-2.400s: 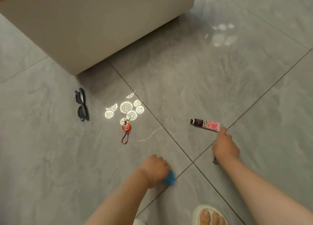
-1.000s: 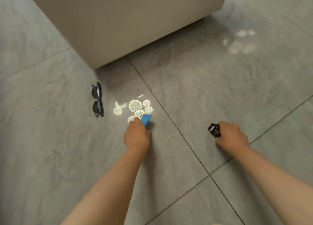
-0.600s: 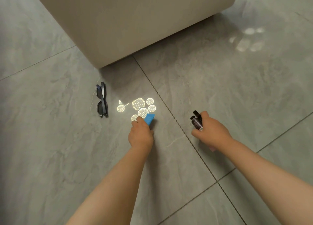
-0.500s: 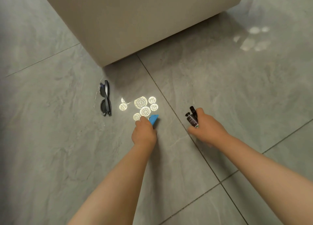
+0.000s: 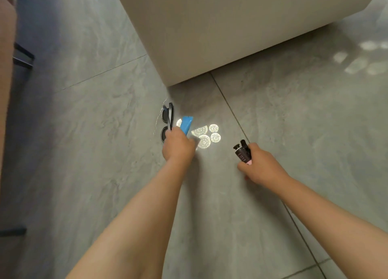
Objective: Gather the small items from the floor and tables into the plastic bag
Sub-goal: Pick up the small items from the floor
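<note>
Fingers of our left hand (image 5: 178,147) are already closed on a flat blue plastic packet (image 5: 186,124) while reaching the black folded sunglasses (image 5: 167,121) on the floor; right hand (image 5: 260,166) grips a black-capped pink tube (image 5: 242,152). With that hand already full, we risk dropping the packet or sliding the glasses on glossy grey tile (image 5: 94,152). Beige block (image 5: 220,26) stands far; plastic bag not in view.

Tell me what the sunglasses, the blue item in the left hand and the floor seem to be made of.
Sunglasses: dark, glossy frame and lenses, probably plastic. Blue item in the left hand: flat, matte, evenly coloured, likely plastic or card; too small to settle. Floor: large grey marbled tiles, polished, judging by the grout lines and mirrored ceiling lights.
</note>
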`<state>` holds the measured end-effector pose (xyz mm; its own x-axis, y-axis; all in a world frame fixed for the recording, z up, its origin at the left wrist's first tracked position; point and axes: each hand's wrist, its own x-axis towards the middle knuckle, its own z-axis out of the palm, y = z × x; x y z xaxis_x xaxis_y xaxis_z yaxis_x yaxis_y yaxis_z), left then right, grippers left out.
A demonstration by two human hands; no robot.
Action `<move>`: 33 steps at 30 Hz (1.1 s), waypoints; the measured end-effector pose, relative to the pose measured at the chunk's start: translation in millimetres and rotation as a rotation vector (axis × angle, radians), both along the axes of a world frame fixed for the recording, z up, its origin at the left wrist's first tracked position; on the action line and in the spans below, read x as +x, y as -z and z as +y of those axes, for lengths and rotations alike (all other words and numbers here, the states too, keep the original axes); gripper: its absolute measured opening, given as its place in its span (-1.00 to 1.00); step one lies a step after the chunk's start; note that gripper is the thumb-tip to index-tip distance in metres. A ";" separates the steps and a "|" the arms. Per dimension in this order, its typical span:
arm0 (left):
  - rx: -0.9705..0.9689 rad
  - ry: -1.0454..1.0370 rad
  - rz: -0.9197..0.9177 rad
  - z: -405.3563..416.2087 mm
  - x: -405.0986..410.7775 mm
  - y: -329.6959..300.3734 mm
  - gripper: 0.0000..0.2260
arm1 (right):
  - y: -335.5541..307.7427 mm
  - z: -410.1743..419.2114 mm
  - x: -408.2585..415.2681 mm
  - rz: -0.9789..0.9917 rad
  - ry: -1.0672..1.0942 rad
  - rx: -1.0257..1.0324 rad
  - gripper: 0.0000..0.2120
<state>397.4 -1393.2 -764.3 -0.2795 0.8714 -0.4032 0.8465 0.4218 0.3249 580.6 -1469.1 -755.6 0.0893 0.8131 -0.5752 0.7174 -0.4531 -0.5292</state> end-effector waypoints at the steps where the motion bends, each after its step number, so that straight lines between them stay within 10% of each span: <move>1: 0.015 -0.013 0.041 10.2 -7.6 -1.2 -0.68 | 1.0 3.7 -5.5 -0.003 -0.014 0.005 -0.78; 14: 0.015 -0.081 0.232 67.7 -37.5 27.8 -0.81 | -0.9 27.4 -24.8 -0.019 -0.067 0.033 -0.76; 33: -0.218 -0.112 -0.120 -41.3 20.4 -61.8 -0.85 | -89.3 -7.0 -1.0 -0.086 0.030 -0.117 -0.71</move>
<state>417.8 -1434.5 -702.5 -0.3086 0.7269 -0.6135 0.7515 0.5817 0.3112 579.6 -1476.1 -666.2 0.1652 0.7374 -0.6549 0.7432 -0.5296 -0.4088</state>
